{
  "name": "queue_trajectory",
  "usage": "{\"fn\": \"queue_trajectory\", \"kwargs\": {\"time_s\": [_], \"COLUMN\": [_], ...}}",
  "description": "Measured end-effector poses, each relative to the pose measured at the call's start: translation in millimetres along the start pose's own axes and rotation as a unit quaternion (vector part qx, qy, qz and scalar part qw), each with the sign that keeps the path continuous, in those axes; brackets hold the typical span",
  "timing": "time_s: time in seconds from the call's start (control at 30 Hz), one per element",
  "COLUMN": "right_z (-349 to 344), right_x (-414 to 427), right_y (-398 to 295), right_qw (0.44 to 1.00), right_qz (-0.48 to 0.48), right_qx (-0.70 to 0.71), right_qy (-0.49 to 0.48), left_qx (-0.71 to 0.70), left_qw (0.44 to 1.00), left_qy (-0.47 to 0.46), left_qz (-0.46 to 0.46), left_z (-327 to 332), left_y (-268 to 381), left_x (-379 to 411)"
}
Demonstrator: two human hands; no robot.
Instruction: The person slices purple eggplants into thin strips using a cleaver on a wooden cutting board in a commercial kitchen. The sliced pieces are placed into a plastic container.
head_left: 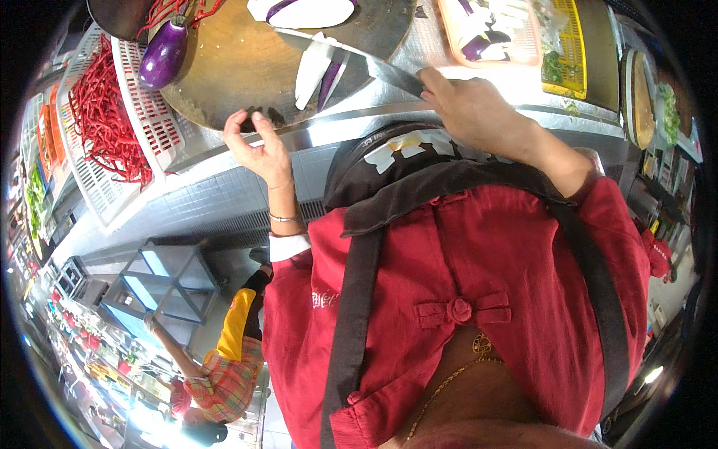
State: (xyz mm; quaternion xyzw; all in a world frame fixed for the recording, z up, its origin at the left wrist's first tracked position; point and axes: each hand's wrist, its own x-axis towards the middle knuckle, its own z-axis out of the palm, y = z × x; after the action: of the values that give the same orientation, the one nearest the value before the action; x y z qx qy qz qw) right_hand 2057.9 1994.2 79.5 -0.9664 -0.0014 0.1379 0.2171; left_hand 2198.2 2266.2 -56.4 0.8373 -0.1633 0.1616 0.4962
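Observation:
My right hand (477, 109) grips the handle of a kitchen knife (387, 72), whose blade reaches left over a round wooden chopping block (230, 62). Cut eggplant pieces lie beside the blade: a pale wedge (312, 73) and a narrow purple-skinned strip (332, 81). Farther back on the block is a larger cut eggplant piece (311, 12), white flesh showing. My left hand (261, 149) is raised at the block's near edge, thumb and fingers apart, with nothing visible in it. Dark marks or scraps (274, 116) show just past its fingertips. A whole purple eggplant (164, 55) rests at the block's left.
Left of the block, a white plastic basket (168, 143) stands by a heap of red chillies (104, 106). To the right are a pink basket (447, 39) of cut eggplant, a yellow basket (582, 67) and another round board (642, 106). A person (224, 387) bends near a metal rack (174, 292).

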Motion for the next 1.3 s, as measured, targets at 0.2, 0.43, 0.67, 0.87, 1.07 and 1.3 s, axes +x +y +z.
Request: {"fn": "queue_trajectory", "kwargs": {"time_s": [0.2, 0.43, 0.67, 0.87, 1.07, 1.3], "right_z": [11, 6, 10, 27, 29, 71], "right_x": [7, 10, 27, 19, -26, -38], "right_y": [-12, -24, -30, -18, 22, 39], "right_qw": [0.996, 0.995, 0.996, 0.999, 0.948, 0.818], "right_qz": [-0.064, -0.076, -0.059, -0.039, 0.171, 0.265], "right_qx": [-0.055, -0.060, -0.047, -0.027, 0.264, 0.511], "right_qy": [-0.002, 0.015, -0.045, 0.019, 0.047, 0.009], "left_qx": [0.067, 0.034, -0.009, 0.004, -0.201, 0.004], "left_qw": [0.977, 0.983, 0.981, 0.983, 0.964, 0.971], "left_qy": [-0.132, -0.143, -0.175, -0.157, -0.096, -0.230], "left_qz": [0.155, 0.113, 0.084, 0.097, -0.143, 0.062], "left_z": [20, 48, 54, 51, 66, 90], "left_y": [25, 31, 29, 24, 23, 57], "left_x": [-17, -10, -6, 9, 25, 19]}}
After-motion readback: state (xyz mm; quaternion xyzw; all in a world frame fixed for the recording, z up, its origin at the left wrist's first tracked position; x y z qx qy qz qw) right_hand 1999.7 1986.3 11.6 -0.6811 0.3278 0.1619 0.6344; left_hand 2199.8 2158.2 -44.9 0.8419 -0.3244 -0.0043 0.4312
